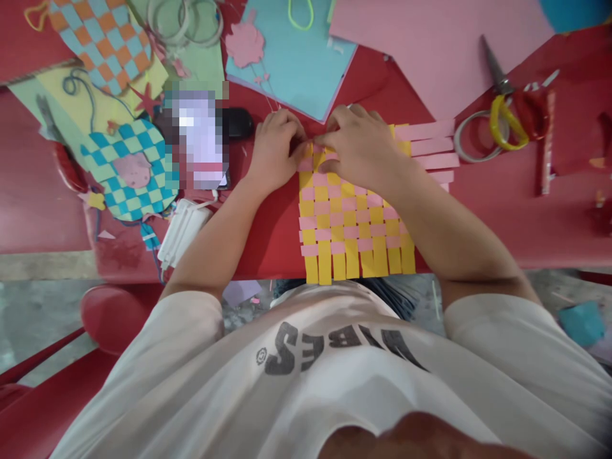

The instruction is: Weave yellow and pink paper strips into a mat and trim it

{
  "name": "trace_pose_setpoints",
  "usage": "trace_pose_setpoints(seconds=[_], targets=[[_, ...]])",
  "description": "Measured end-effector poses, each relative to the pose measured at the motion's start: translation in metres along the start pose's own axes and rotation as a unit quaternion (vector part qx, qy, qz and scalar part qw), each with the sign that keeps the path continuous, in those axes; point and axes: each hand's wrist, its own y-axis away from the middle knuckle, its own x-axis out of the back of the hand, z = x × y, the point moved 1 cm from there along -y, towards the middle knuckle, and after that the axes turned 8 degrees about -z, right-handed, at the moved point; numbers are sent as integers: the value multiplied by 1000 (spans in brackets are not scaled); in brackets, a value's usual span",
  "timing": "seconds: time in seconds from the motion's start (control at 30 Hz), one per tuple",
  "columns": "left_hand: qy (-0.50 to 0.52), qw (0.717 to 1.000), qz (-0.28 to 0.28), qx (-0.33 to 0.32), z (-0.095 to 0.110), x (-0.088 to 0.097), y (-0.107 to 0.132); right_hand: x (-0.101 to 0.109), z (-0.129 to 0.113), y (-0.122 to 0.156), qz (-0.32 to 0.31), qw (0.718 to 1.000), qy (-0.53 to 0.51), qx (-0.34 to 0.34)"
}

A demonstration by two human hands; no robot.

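The left hand (275, 150) and right hand (356, 146) are working at the top edge of a pink-and-yellow paper weave (351, 223), each grip pressed together and pinching strips, the fingertips nearly meeting near its upper left corner. The weave is lying flat on the red surface (502, 223), directly in front of the person, with loose pink strips sticking out to the right and yellow ends pointing toward the body. Just right of it, a roll of tape (458, 141) and scissors (509, 121) with a yellow handle are resting. Left of the hands, a folded white item (184, 229) and a black object (240, 123) are sitting near a blue-and-green checkered paper weave (129, 172). Farther off, a blue card (282, 57) and a pink sheet (430, 51) are lying on the surface.
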Motion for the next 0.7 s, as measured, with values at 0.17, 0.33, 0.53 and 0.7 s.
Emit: trace_pose_setpoints(seconds=[0.17,0.33,0.53,0.7], targets=[[9,999,-12,33,0,-3,-2,-1,0,-1,13,999,-35,6],[14,999,-7,49,2,-5,-3,1,-3,0,4,1000,-26,-7],[0,998,2,55,3,-4,1,-4,1,-2,20,1000,12,8],[69,997,26,-9,-1,6,9,-7,3,-5,26,999,45,6]])
